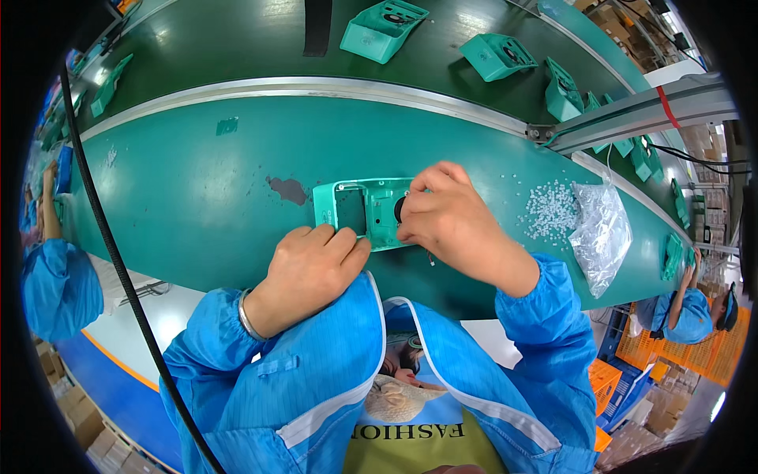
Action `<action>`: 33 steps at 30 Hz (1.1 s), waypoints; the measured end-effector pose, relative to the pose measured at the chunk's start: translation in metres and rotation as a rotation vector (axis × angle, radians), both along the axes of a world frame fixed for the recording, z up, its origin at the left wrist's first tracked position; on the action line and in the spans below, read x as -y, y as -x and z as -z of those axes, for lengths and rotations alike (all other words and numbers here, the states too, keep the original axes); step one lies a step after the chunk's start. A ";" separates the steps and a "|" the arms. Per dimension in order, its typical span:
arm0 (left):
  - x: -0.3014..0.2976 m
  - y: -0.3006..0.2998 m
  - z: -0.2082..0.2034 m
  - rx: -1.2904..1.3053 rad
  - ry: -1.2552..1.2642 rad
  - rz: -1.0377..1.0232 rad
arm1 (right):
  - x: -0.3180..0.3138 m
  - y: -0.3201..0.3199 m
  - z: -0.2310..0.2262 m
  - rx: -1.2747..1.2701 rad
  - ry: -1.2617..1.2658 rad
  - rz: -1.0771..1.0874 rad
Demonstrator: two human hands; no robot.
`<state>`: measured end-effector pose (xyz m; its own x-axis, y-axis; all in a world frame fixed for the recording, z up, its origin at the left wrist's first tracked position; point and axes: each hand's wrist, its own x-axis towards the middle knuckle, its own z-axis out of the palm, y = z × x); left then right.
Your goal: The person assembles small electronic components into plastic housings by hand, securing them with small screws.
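A green plastic housing (381, 213) lies open side up on the workbench in front of me, with a rectangular opening toward its left end. My left hand (312, 268) has its fingers curled over the near edge of the housing, holding it. Over the right end, my right hand (450, 217) has thumb and fingers pinched together. Beside those fingertips shows part of a black round part (399, 208) inside the housing; my hand covers the rest. A small wire end (431, 258) pokes out below the right hand. What the pinch holds is hidden.
Small white pieces (549, 209) lie scattered right of my hand, beside a clear plastic bag (602, 237). Beyond a metal rail (316, 85), more green housings (379, 33) sit on a dark green belt (237, 47). A black cable (118, 261) crosses the left side. Other people work at both sides.
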<state>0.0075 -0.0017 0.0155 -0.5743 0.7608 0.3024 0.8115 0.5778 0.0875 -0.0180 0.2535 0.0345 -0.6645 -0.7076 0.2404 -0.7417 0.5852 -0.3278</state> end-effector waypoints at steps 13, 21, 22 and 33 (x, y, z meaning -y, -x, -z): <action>0.000 0.003 0.000 0.019 -0.018 0.005 | -0.009 0.001 0.019 0.292 0.201 0.117; -0.001 0.003 0.001 0.022 -0.042 0.007 | -0.007 0.000 0.019 0.298 0.209 0.103; -0.001 0.003 0.001 0.023 -0.043 0.008 | -0.007 0.000 0.017 0.319 0.187 0.109; 0.000 0.004 0.002 0.008 -0.041 0.005 | -0.009 0.003 0.023 0.402 0.212 0.129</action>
<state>0.0036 -0.0015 0.0134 -0.5729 0.7508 0.3288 0.8136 0.5694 0.1175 -0.0212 0.2626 0.0112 -0.8138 -0.5761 0.0765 -0.4573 0.5536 -0.6960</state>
